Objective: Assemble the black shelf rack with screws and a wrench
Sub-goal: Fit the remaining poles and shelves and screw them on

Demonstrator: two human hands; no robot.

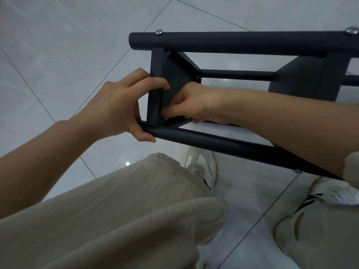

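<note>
The black shelf rack (179, 74) lies on its side just above the tiled floor (58, 45), in front of the person's knees, with its far tube (233, 42) running across the top of the view and its near tube (223, 141) slanting down to the right. The left hand (116, 105) comes in from the lower left with the forearm bare and the wrist bent slightly. Its fingers curl over the end crosspiece (155, 74), with the index finger hooked across the crosspiece's front face. The thumb presses against the end of the near tube from below, so this hand grips the frame firmly at its corner. The right hand (191, 102) reaches in from the right, the forearm passing over the near tube, with the back of the hand turned up. Its fingers (171, 111) are curled and tucked into the inner corner where the crosspiece meets the near tube. They are bunched as if pinching, but the corner is dark and I cannot tell whether they hold anything. Two silver screw heads (159, 32) sit on the far tube, one near each visible end, and another screw (298, 171) shows under the near tube. Beige trousers (126, 210) and white shoes (202, 166) fill the foreground.
</note>
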